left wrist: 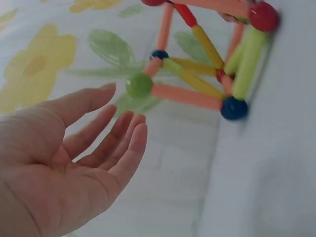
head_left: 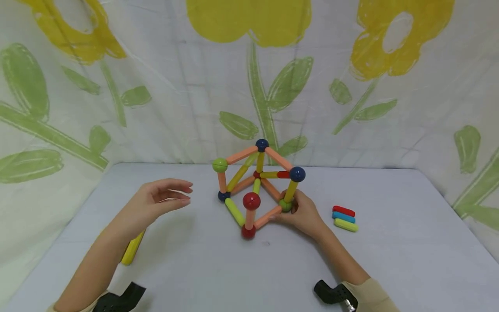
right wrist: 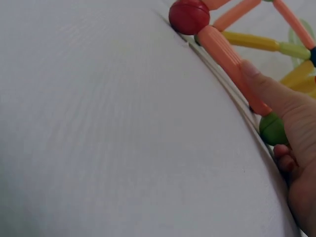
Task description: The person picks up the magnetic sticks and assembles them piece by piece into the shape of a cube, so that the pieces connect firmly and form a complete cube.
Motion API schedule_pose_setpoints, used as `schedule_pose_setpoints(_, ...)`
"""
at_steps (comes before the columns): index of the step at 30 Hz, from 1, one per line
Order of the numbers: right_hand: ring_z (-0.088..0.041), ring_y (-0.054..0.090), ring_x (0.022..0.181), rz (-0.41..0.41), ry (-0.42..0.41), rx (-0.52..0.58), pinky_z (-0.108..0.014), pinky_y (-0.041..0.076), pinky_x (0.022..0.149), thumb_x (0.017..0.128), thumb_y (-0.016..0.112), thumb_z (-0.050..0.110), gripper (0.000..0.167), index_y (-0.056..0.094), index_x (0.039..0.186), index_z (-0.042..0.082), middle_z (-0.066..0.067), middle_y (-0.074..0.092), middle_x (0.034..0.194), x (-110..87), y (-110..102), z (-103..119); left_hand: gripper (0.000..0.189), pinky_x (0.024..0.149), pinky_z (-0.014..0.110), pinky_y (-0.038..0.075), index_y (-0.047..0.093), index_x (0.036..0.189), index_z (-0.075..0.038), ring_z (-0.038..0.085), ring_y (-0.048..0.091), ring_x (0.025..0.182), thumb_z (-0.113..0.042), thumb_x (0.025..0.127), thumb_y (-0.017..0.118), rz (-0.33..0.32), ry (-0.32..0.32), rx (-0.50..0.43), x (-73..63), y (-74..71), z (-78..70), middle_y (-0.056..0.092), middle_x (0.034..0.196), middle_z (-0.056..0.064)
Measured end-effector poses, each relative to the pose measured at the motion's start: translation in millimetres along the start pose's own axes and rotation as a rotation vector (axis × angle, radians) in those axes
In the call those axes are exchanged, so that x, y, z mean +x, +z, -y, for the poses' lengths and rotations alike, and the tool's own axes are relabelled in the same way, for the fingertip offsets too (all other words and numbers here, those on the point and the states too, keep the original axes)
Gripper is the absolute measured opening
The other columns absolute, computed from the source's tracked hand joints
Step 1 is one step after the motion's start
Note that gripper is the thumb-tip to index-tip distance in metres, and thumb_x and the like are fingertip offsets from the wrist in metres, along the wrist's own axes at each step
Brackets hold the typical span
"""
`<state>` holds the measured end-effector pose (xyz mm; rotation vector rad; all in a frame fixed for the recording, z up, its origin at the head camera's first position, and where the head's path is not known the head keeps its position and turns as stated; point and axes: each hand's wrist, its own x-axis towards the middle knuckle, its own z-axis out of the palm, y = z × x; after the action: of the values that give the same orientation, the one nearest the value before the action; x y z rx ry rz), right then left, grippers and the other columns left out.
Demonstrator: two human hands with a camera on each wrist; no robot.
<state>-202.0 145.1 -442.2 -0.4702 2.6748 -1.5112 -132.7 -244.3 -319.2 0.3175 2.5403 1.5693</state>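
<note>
A box-like frame of magnetic building sticks and balls [head_left: 234, 213] stands on the table in the head view. Orange, yellow and lime sticks join red, blue and green balls. At its lower right corner my right hand [head_left: 305, 215] grips the frame around the green ball [right wrist: 273, 129]. The thumb lies along an orange stick [right wrist: 228, 64] in the right wrist view. My left hand [head_left: 161, 197] hovers left of the frame, fingers loosely bent and apart, holding nothing. Nearest to it is the upper green ball [left wrist: 139, 85], just beyond the fingertips in the left wrist view.
Right of my right hand lie a red stick [head_left: 344, 211], a blue stick [head_left: 343, 217] and a lime stick [head_left: 345, 225], side by side. A yellow stick [head_left: 132, 250] shows partly behind my left forearm. A flower-printed cloth [head_left: 175, 108] hangs behind the white table [head_left: 218, 277].
</note>
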Motion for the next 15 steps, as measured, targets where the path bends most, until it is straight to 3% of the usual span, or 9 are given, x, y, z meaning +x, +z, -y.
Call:
schedule_pose_setpoints(5,-0.021,0.052,0.083,0.008,-0.006,0.005,-0.025,0.042,0.068,0.082,0.094,0.029,0.060,0.060,0.127,0.007,-0.007,0.056,0.095,-1.9,-4,-3,0.048,0.090,0.014,0.053,0.060,0.147,-0.010,-0.004,0.067,0.110,-0.031,0.104,0.069,-0.108,-0.089,0.111,-23.7,-14.0,32.1,0.065,0.140,0.009)
schedule_pose_setpoints(8,-0.020,0.051,0.081,0.004,-0.027,0.010,-0.024,0.042,0.066,0.082,0.094,0.028,0.060,0.060,0.128,0.007,-0.006,0.056,0.093,-2.1,-4,-5,0.049,0.086,0.013,0.053,0.060,0.147,-0.007,-0.009,0.065,0.107,-0.030,0.104,0.070,-0.161,-0.117,0.142,-36.9,-17.6,51.3,0.068,0.134,-0.003)
schedule_pose_setpoints(12,-0.020,0.052,0.080,0.000,-0.054,0.005,-0.024,0.043,0.066,0.082,0.094,0.026,0.058,0.062,0.126,0.008,-0.006,0.057,0.094,-0.8,-2,-6,0.044,0.083,0.010,0.054,0.062,0.141,0.000,-0.013,0.063,0.104,-0.019,0.103,0.071,-0.227,-0.081,0.163,-53.7,-19.0,69.6,0.066,0.121,-0.025)
schedule_pose_setpoints(14,-0.020,0.053,0.080,0.002,-0.061,0.007,-0.025,0.044,0.066,0.081,0.095,0.026,0.058,0.062,0.126,0.009,-0.006,0.058,0.095,-0.2,-2,-5,0.041,0.082,0.008,0.054,0.064,0.138,0.003,-0.016,0.062,0.104,-0.015,0.102,0.072,-0.256,-0.063,0.191,-60.4,-18.7,75.4,0.067,0.120,-0.024)
schedule_pose_setpoints(15,-0.019,0.053,0.080,0.005,-0.059,0.006,-0.025,0.044,0.067,0.081,0.095,0.026,0.058,0.062,0.126,0.010,-0.005,0.058,0.095,-0.1,-1,-5,0.040,0.082,0.008,0.054,0.064,0.137,0.003,-0.017,0.061,0.104,-0.014,0.101,0.073,-0.271,-0.058,0.208,-63.1,-18.3,77.6,0.069,0.121,-0.018)
